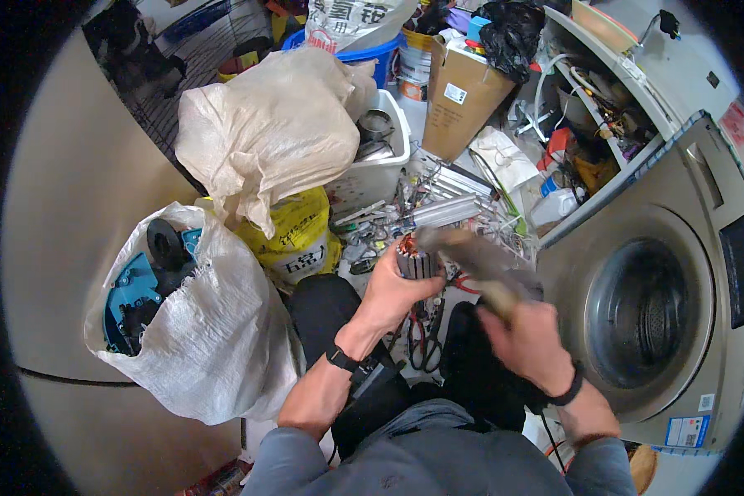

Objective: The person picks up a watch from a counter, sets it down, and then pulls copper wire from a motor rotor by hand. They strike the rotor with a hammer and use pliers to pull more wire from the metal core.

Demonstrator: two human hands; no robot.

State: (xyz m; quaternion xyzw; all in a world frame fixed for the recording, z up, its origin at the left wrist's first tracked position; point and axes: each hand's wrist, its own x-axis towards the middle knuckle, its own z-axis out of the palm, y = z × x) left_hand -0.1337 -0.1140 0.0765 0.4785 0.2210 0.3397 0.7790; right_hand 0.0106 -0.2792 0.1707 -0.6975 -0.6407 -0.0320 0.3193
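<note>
My left hand (388,289) is wrapped round a motor armature (417,263), a ridged grey metal cylinder with copper windings showing at its upper end. It is held upright above the floor between my knees. In my right hand (525,343) is the pale handle of a wooden-handled tool with a broad grey metal head (492,260). Motion smears the tool, so I cannot tell its exact kind. Its head reaches left to the armature's copper end; whether they touch is unclear. Below my hands lie scissors (426,351) and red-handled pliers (465,284).
On the left stands an open white woven sack (215,339) with teal and black parts. Behind it are a yellow bag (302,236), a beige sack (264,132) and a white bin (393,169). Metal scraps (446,211) cover the floor ahead. A washing machine (636,306) flanks my right.
</note>
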